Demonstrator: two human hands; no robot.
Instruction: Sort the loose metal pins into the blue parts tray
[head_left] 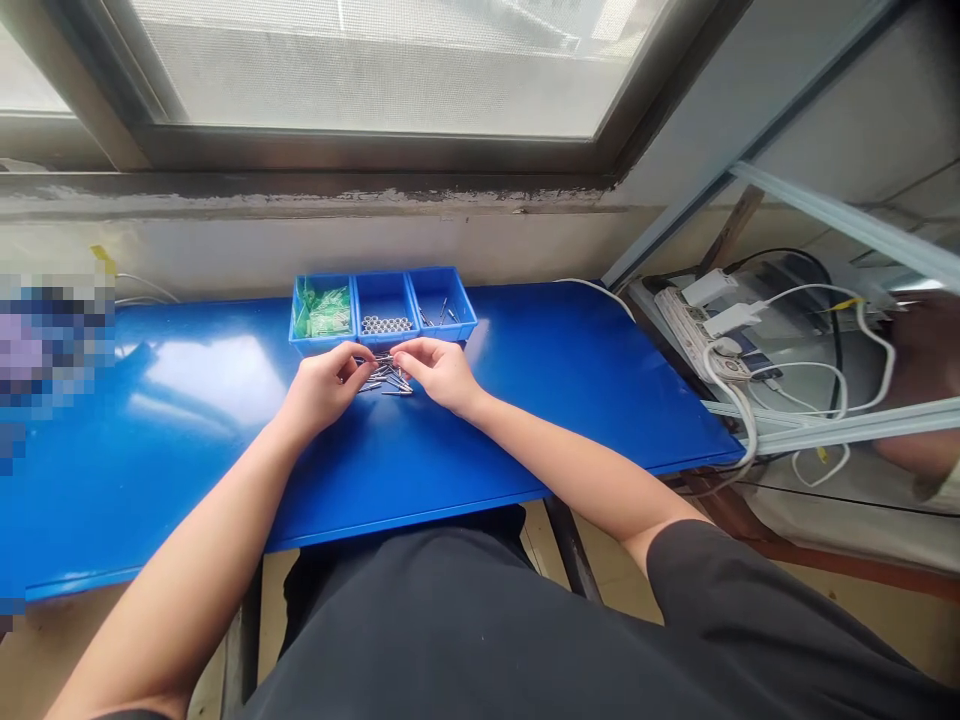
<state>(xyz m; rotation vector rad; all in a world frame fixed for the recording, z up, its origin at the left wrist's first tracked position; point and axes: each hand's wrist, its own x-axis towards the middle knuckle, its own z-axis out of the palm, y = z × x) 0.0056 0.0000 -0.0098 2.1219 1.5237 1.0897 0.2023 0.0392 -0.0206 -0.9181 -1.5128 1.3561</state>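
A small heap of thin metal pins (388, 380) lies on the blue table (525, 400), just in front of three blue bins. My left hand (324, 385) rests at the heap's left side with its fingers curled and pinched over a pin. My right hand (437, 370) sits at the heap's right side, fingertips pinched together on another pin. The left bin (322, 312) holds green parts, the middle bin (385, 310) holds a row of small metal sleeves, and the right bin (442, 300) holds a few loose pins.
A window sill and wall run behind the table. To the right, past the table's edge, a white power strip (694, 330) with plugs and white cables (825, 380) lies on a lower shelf behind metal rails. A blurred patch covers the far left.
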